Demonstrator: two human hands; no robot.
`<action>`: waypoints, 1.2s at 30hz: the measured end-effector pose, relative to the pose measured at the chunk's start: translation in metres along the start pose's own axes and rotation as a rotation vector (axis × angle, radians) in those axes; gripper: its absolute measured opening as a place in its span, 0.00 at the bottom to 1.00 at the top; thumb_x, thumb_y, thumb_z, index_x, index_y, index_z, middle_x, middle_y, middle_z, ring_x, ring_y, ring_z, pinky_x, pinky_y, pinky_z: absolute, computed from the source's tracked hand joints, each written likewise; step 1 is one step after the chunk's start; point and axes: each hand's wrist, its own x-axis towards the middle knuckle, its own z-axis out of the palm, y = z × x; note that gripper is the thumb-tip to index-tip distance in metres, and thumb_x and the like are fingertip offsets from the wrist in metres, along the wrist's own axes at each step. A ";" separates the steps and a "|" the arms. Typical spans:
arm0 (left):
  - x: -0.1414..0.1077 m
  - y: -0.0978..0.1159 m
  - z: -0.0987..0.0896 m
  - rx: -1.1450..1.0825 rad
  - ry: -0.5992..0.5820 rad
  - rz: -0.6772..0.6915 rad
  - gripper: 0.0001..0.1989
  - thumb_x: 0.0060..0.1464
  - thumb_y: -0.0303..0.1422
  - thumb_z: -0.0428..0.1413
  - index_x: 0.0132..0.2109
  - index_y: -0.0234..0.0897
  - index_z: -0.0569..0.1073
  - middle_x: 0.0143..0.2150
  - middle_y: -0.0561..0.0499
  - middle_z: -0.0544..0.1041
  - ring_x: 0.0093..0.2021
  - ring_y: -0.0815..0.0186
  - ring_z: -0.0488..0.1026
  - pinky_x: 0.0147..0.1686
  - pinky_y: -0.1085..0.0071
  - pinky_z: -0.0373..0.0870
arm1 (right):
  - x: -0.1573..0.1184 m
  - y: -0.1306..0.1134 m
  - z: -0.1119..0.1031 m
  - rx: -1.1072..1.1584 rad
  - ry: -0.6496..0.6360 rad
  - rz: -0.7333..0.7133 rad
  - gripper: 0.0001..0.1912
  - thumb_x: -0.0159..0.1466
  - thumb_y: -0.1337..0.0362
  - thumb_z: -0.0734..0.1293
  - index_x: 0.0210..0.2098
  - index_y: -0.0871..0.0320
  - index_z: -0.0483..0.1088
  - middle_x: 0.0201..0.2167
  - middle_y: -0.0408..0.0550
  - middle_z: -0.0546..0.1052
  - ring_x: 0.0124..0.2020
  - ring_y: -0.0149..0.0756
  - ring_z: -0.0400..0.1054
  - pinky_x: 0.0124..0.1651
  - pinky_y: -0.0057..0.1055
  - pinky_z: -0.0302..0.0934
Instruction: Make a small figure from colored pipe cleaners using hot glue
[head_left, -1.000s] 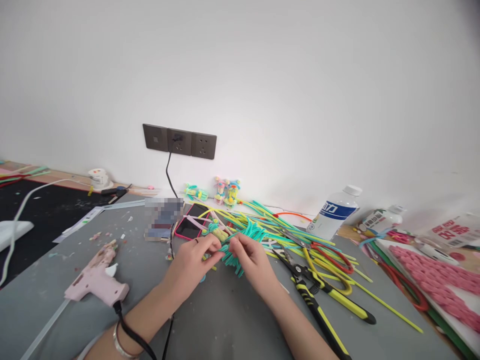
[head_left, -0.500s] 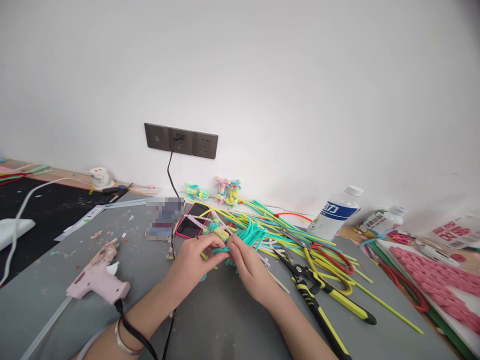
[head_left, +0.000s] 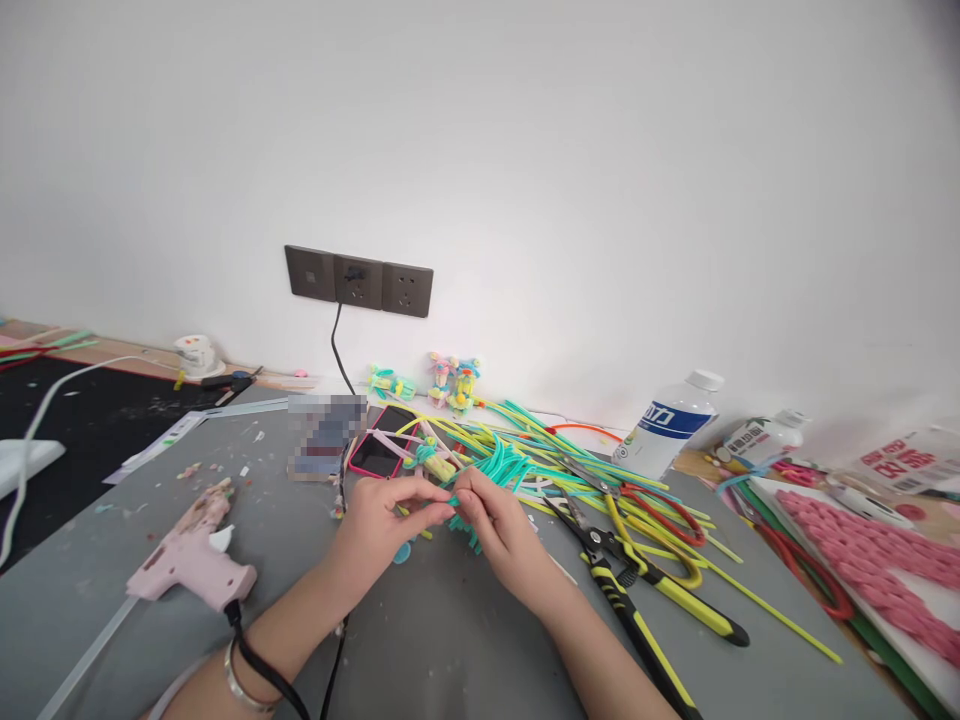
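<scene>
My left hand [head_left: 386, 530] pinches a short turquoise pipe cleaner [head_left: 452, 500] between thumb and fingertips. Close against it, my right hand [head_left: 495, 525] is closed with its fingertips on the same turquoise piece. Much of that piece is hidden by the fingers. Just behind my hands lies a bundle of bent turquoise pipe cleaners [head_left: 504, 465]. A small yellow and turquoise pipe-cleaner figure [head_left: 433, 460] rests beyond my left fingertips, beside a phone with a pink case [head_left: 377, 452].
A pink glue gun [head_left: 193, 555] lies at left, its black cord passing by my left forearm. To the right are black-yellow pliers [head_left: 611, 560], red-handled scissors [head_left: 667, 510] and a bottle [head_left: 664, 425]. Finished figures [head_left: 454, 382] stand along the wall. Yellow pipe cleaners [head_left: 780, 610] spread rightward.
My left hand has shifted slightly, and the small yellow figure behind the fingers shows more. Both hands stay together at the turquoise piece. The view has moved a little.
</scene>
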 end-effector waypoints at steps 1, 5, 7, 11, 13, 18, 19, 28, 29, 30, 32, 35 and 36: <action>0.000 0.000 0.000 0.007 0.001 0.018 0.07 0.52 0.37 0.62 0.36 0.39 0.82 0.28 0.52 0.83 0.26 0.66 0.78 0.30 0.74 0.76 | 0.000 0.000 0.000 0.025 0.012 0.013 0.17 0.73 0.56 0.52 0.29 0.54 0.57 0.25 0.40 0.59 0.26 0.32 0.53 0.30 0.28 0.51; 0.001 0.000 -0.001 0.046 -0.021 0.048 0.07 0.55 0.35 0.60 0.37 0.39 0.81 0.30 0.53 0.83 0.28 0.66 0.79 0.31 0.74 0.75 | 0.001 0.002 -0.003 0.072 0.032 0.069 0.19 0.72 0.54 0.53 0.27 0.55 0.57 0.24 0.39 0.58 0.25 0.30 0.52 0.28 0.28 0.50; 0.002 0.000 -0.001 0.080 -0.029 0.065 0.06 0.56 0.34 0.59 0.37 0.39 0.80 0.30 0.53 0.82 0.26 0.68 0.77 0.30 0.75 0.74 | 0.003 0.005 -0.010 0.058 0.042 0.083 0.20 0.72 0.54 0.53 0.26 0.55 0.58 0.23 0.39 0.59 0.24 0.31 0.53 0.29 0.28 0.50; 0.003 -0.001 0.000 0.168 -0.103 0.112 0.04 0.56 0.31 0.58 0.35 0.39 0.78 0.31 0.54 0.80 0.25 0.71 0.73 0.26 0.78 0.70 | 0.007 0.018 -0.034 -0.085 0.144 0.142 0.20 0.71 0.54 0.53 0.28 0.56 0.64 0.20 0.39 0.59 0.22 0.32 0.53 0.27 0.29 0.49; 0.003 -0.004 0.001 0.209 -0.152 0.137 0.04 0.56 0.30 0.58 0.35 0.39 0.78 0.32 0.54 0.79 0.28 0.71 0.73 0.27 0.78 0.69 | 0.007 0.027 -0.045 -0.238 0.151 0.187 0.17 0.70 0.56 0.56 0.28 0.56 0.67 0.18 0.38 0.58 0.20 0.31 0.51 0.26 0.30 0.46; 0.002 -0.009 0.003 0.231 -0.178 0.129 0.05 0.55 0.26 0.57 0.36 0.39 0.77 0.33 0.53 0.75 0.29 0.71 0.72 0.30 0.77 0.69 | 0.005 0.037 -0.053 -0.366 0.005 0.151 0.06 0.65 0.66 0.63 0.36 0.55 0.72 0.25 0.42 0.68 0.25 0.33 0.60 0.30 0.29 0.54; 0.002 -0.009 0.003 0.229 -0.175 0.116 0.05 0.54 0.25 0.57 0.36 0.39 0.77 0.33 0.53 0.75 0.28 0.71 0.72 0.30 0.77 0.68 | 0.004 0.037 -0.051 -0.366 -0.036 0.115 0.07 0.64 0.68 0.63 0.38 0.54 0.73 0.28 0.43 0.70 0.27 0.34 0.62 0.31 0.30 0.57; 0.004 0.001 0.001 0.163 -0.133 0.047 0.05 0.55 0.31 0.57 0.36 0.38 0.79 0.33 0.53 0.79 0.24 0.71 0.70 0.27 0.77 0.67 | 0.008 0.032 -0.046 -0.593 0.117 -0.123 0.06 0.64 0.71 0.64 0.33 0.55 0.70 0.40 0.51 0.74 0.41 0.43 0.67 0.43 0.39 0.58; 0.004 0.002 0.001 0.148 -0.130 0.030 0.06 0.55 0.32 0.57 0.36 0.38 0.79 0.33 0.53 0.80 0.24 0.71 0.70 0.27 0.77 0.67 | 0.008 0.030 -0.047 -0.602 0.169 -0.132 0.06 0.65 0.71 0.63 0.34 0.55 0.69 0.40 0.50 0.75 0.42 0.44 0.68 0.45 0.40 0.57; 0.004 0.002 0.001 0.132 -0.127 0.010 0.07 0.55 0.33 0.57 0.37 0.38 0.79 0.33 0.52 0.80 0.24 0.71 0.70 0.26 0.77 0.67 | 0.008 0.027 -0.049 -0.600 0.216 -0.136 0.05 0.66 0.70 0.63 0.35 0.54 0.68 0.38 0.49 0.76 0.42 0.44 0.68 0.46 0.40 0.56; 0.005 0.003 0.001 0.098 -0.121 -0.026 0.08 0.55 0.35 0.57 0.37 0.38 0.80 0.33 0.52 0.80 0.25 0.70 0.71 0.26 0.77 0.67 | 0.008 0.021 -0.049 -0.561 0.276 -0.145 0.05 0.67 0.69 0.62 0.35 0.54 0.67 0.34 0.47 0.77 0.38 0.42 0.69 0.45 0.39 0.55; 0.005 0.003 0.002 0.019 -0.098 -0.050 0.09 0.54 0.35 0.57 0.37 0.38 0.80 0.32 0.51 0.80 0.27 0.69 0.72 0.27 0.76 0.69 | 0.006 0.011 -0.045 -0.468 0.231 -0.194 0.05 0.68 0.67 0.62 0.36 0.54 0.68 0.30 0.45 0.76 0.33 0.38 0.69 0.42 0.36 0.55; 0.005 0.002 0.001 -0.011 -0.082 -0.055 0.09 0.54 0.35 0.57 0.37 0.37 0.80 0.32 0.50 0.79 0.27 0.68 0.72 0.27 0.76 0.69 | 0.006 0.008 -0.043 -0.447 0.193 -0.211 0.05 0.69 0.67 0.62 0.36 0.54 0.68 0.31 0.45 0.76 0.32 0.37 0.69 0.41 0.36 0.54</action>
